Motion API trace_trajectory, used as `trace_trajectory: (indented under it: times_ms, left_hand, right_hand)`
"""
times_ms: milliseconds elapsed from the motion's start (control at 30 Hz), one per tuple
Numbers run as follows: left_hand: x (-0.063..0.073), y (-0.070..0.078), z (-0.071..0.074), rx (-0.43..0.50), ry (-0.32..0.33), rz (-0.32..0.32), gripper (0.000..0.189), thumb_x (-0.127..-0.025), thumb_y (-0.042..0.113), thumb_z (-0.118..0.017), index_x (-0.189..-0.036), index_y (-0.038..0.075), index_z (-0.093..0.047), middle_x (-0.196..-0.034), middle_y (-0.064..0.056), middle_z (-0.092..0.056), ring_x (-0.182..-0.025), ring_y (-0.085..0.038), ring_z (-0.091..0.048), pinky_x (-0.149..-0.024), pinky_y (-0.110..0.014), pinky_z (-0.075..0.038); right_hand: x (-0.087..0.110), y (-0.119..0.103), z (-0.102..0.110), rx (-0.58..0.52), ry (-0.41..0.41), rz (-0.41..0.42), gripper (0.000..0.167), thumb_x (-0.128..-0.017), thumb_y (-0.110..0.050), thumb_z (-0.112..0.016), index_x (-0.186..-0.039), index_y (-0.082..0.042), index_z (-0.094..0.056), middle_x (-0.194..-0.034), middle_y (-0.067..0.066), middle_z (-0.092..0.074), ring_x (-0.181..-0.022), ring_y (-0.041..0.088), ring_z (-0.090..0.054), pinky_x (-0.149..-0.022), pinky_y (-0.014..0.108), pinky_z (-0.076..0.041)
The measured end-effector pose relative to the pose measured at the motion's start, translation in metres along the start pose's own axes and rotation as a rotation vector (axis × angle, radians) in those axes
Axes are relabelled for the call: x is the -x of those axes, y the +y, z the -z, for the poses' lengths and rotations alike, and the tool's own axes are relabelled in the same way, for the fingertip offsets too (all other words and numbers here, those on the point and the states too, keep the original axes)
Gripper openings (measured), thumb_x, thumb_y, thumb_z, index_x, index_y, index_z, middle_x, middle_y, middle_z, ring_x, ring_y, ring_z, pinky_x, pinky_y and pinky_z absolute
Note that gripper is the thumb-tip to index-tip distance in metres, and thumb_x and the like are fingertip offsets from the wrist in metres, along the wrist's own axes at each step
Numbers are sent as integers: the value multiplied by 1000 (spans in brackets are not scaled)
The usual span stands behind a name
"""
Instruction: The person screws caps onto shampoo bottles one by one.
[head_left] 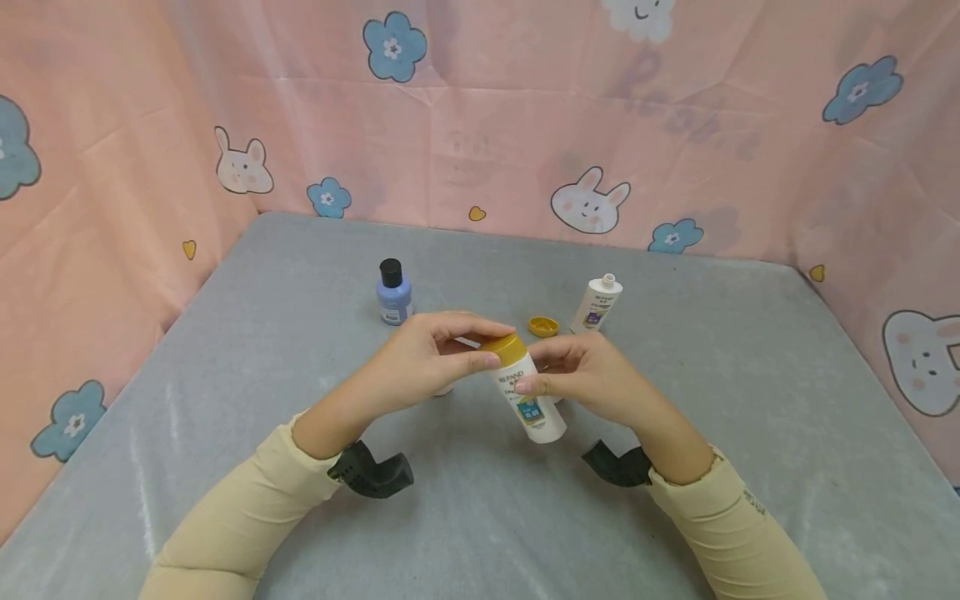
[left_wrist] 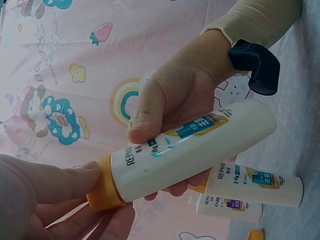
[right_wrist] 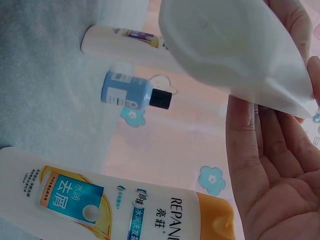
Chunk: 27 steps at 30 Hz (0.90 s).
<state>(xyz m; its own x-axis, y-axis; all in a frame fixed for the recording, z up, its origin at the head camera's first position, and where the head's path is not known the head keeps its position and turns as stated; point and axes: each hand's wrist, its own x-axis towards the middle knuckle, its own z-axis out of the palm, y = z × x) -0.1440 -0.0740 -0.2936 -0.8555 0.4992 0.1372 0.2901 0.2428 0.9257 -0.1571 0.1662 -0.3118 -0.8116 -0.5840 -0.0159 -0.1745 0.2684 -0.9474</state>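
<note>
A white shampoo bottle (head_left: 528, 408) with a yellow cap (head_left: 505, 349) and a blue label is held tilted between both hands above the table. My left hand (head_left: 442, 354) pinches the cap between thumb and fingers. Around the upper body of the bottle, my right hand (head_left: 592, 375) has its thumb on the label side and its fingers behind. In the left wrist view, the cap (left_wrist: 106, 185) sits on the bottle (left_wrist: 195, 150). A second white bottle (right_wrist: 100, 200) with a yellow cap and blue label stands close by, mostly hidden behind the right hand in the head view.
An uncapped white bottle (head_left: 597, 304) with a purple label stands at the back right, with a loose yellow cap (head_left: 543, 326) beside it. A blue bottle (head_left: 394, 293) with a black cap stands back left. Another purple-labelled white bottle (right_wrist: 135, 45) is partly hidden.
</note>
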Motion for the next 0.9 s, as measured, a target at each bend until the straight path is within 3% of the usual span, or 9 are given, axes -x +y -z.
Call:
trace_trajectory:
  times_ms: [167,400,633,900]
  left_hand:
    - [0,0,0,0,-10,-25,33,-93,9,-67,-127,4,-67,-126,-12,-67,-107,-21,-68,-90,-28,-59]
    - [-1,0,0,8,-17,5,33,-95,8,-66,-127,6,-67,-127,-8,-67,-108,-19,-68,-92,-27,-58]
    - [-3,-2,0,-11,23,-21,37,-92,13,-71,-128,7,-66,-126,-6,-67,-115,-20,-63,-102,-35,-53]
    - [-3,-3,-1,34,23,-8,28,-92,11,-71,-119,6,-70,-117,-7,-69,-103,-18,-66,-89,-29,-58]
  right_hand:
    - [0,1,0,-15,-2,-2,32,-88,-8,-74,-112,12,-67,-106,21,-71,-91,15,-70,-82,32,-60]
    - [0,2,1,-15,-9,-2,34,-88,-10,-75,-113,12,-67,-106,20,-71,-91,15,-70,-83,31,-60]
    - [1,0,2,-29,-6,4,36,-88,-14,-76,-112,12,-68,-103,17,-71,-89,16,-70,-82,31,-60]
    - [1,-1,2,-25,-2,-2,34,-88,-12,-75,-112,12,-68,-102,17,-71,-89,15,-70,-81,31,-60]
